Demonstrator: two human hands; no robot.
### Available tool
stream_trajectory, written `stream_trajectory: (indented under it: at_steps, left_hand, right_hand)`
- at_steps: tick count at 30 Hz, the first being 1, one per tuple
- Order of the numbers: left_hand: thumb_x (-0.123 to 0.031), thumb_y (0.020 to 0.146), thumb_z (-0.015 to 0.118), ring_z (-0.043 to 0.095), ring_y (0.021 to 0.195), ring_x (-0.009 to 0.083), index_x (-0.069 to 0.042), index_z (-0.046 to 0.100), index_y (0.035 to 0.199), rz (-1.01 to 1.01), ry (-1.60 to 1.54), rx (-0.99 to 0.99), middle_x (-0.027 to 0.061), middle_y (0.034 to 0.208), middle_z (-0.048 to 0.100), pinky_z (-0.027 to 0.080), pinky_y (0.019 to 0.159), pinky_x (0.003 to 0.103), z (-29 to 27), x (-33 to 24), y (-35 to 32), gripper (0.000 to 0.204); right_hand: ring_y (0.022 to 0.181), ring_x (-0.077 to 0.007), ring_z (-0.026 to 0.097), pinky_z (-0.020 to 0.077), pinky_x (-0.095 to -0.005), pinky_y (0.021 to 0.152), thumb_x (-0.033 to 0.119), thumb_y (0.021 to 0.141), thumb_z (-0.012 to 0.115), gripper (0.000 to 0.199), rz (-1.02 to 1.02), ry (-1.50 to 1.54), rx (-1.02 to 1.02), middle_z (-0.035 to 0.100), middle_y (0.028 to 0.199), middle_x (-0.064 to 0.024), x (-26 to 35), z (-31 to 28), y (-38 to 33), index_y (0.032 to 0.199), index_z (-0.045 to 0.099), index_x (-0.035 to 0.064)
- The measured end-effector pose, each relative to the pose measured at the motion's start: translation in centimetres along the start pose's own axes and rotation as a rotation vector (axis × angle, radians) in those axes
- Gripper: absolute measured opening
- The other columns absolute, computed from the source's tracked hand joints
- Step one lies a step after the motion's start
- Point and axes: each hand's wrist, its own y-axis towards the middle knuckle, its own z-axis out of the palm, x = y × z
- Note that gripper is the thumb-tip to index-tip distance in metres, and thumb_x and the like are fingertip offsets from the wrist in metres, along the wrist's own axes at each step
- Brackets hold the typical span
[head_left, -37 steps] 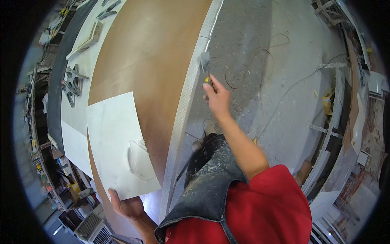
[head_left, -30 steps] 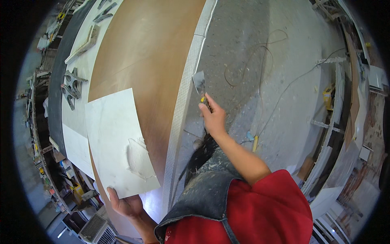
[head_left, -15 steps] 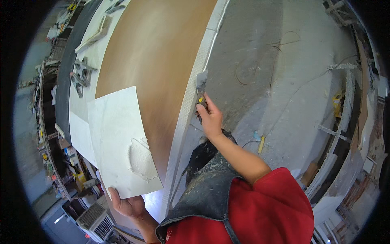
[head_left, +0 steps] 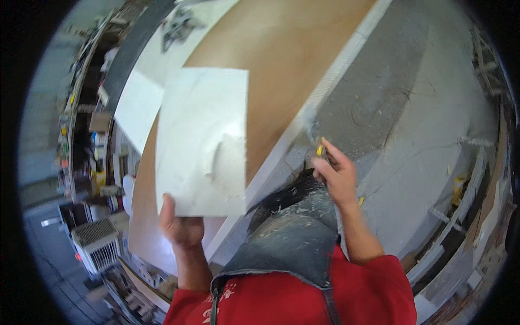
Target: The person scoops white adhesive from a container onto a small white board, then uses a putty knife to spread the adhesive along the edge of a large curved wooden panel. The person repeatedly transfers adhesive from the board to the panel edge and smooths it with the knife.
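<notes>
My left hand (head_left: 182,226) grips the lower edge of a white rectangular sheet (head_left: 187,124), thumb on top. A smear of white putty (head_left: 230,157) lies on that sheet near its lower right corner. Closed around the yellow-marked handle of a putty knife (head_left: 320,149) is my right hand (head_left: 338,176). Motion blurs the knife's blade, which is close to the pale edge strip (head_left: 320,97) of a big brown panel (head_left: 281,54); I cannot tell whether they touch. The sheet is held over the panel's near part.
Grey clamps (head_left: 180,28) rest on a white surface beyond the panel's left side. Cluttered shelves (head_left: 76,116) line the far left, above a white slatted appliance (head_left: 97,244). On the right are the grey floor (head_left: 420,135), a thin cable and a crusted rack (head_left: 466,195).
My view has turned, so the panel leans further right. The white sheet has come closer to my middle, and the putty knife has moved back toward me along the panel's edge.
</notes>
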Motion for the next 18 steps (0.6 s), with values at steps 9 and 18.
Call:
stream_trajectory:
  at_steps: [9, 18]
  left_hand:
    - [-0.03, 0.102, 0.053, 0.045, 0.14, 0.0286, -0.002, 0.037, 0.152, 0.143, 0.01, 0.155, 0.013, 0.152, 0.048, 0.031, 0.118, 0.045, -6.9, -2.4, -5.9, 0.06]
    - [-0.032, 0.104, 0.05, 0.045, 0.14, 0.0306, -0.001, 0.036, 0.152, 0.11, -0.052, 0.062, 0.0151, 0.152, 0.047, 0.03, 0.118, 0.048, -10.1, -2.7, -6.9, 0.059]
  right_hand:
    - [0.09, -0.0346, 0.068, 0.0547, -0.0397, 0.079, 0.018, 0.089, 0.07, 0.037, -0.564, -0.891, 0.533, 0.07, 0.101, -0.0157, 6.5, 13.3, -12.8, 0.125, 0.066, 0.0103]
    - [0.078, -0.031, 0.066, 0.0523, -0.0415, 0.068, 0.019, 0.088, 0.068, 0.042, -0.357, -1.13, 0.447, 0.069, 0.092, -0.014, 6.0, 9.3, -15.8, 0.129, 0.065, 0.012]
